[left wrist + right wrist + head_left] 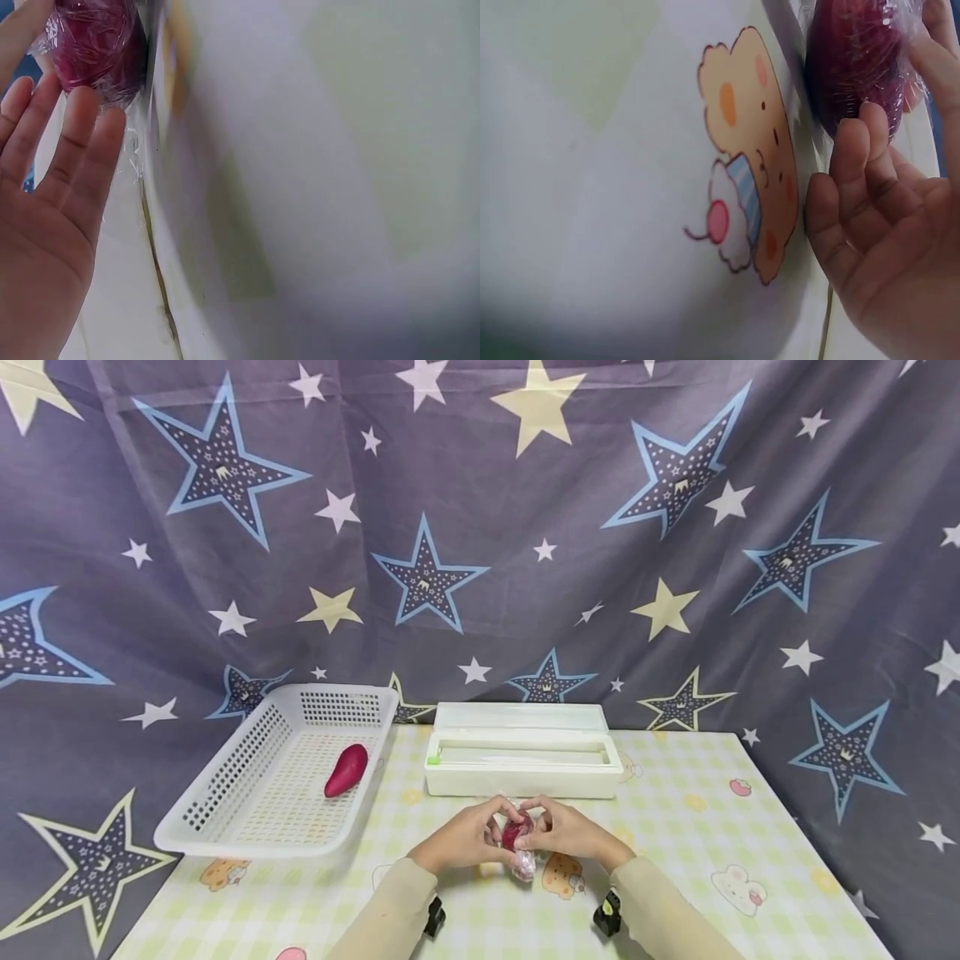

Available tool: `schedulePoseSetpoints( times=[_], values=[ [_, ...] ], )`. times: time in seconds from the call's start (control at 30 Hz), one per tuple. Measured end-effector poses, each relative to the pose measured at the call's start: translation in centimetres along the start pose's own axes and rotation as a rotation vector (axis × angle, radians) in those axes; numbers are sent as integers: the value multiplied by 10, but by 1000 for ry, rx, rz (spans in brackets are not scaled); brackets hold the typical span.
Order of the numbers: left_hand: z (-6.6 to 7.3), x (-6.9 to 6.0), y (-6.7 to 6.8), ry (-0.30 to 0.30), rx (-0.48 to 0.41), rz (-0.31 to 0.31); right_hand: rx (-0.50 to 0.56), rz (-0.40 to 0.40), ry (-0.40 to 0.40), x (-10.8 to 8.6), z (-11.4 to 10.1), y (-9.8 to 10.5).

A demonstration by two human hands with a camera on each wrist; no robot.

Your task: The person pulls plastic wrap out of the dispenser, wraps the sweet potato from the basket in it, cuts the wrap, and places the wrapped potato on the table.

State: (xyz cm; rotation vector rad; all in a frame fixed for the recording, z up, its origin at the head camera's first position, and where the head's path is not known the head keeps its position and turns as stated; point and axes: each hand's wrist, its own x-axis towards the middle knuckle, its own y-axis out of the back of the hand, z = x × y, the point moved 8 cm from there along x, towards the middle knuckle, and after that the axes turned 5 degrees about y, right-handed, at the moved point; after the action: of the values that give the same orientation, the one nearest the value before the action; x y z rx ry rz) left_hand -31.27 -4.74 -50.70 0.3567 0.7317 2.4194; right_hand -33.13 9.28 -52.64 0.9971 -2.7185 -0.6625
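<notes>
A dark red, oblong item (514,835) wrapped in clear film is held between both hands over the table, in front of the white box. The left hand (468,837) grips it from the left, and the right hand (566,833) pinches it from the right. Crinkled film (524,865) bunches at its near end. In the left wrist view the wrapped item (97,45) lies at the fingertips of the left hand (52,180). The right wrist view shows the wrapped item (859,64) against the fingers of the right hand (892,217).
A white box (522,781) with its lid raised stands just behind the hands. At the left is a white perforated basket (247,847) with an unwrapped dark red item (347,770) in it. A checked cloth (697,827) covers the table; a star-patterned curtain (480,468) hangs behind.
</notes>
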Motion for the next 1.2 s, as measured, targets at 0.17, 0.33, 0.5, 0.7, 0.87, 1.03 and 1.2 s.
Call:
schedulePoseSetpoints(
  times=[0.17, 0.33, 0.5, 0.7, 0.87, 1.03, 1.2],
  values=[
    [2, 0, 2, -9, -6, 9, 22, -115, 22, -6, -2, -1],
    [1, -1, 2, 22, -11, 6, 81, -219, 67, -10, -3, -4],
    [-3, -2, 1, 27, 19, 14, 58, -231, 113, -10, -7, -4],
    [-4, -3, -3, -1, 44, 22, 23, -217, 96, -9, -6, -2],
    [2, -1, -5, -19, 69, 21, 33, -209, 65, -10, -3, -2],
    [3, 3, -6, -39, 119, 47, 22, -201, 94, -10, -1, -4],
    [0, 10, -7, -46, 173, 79, 5, -182, 87, -10, 1, -5]
  ],
)
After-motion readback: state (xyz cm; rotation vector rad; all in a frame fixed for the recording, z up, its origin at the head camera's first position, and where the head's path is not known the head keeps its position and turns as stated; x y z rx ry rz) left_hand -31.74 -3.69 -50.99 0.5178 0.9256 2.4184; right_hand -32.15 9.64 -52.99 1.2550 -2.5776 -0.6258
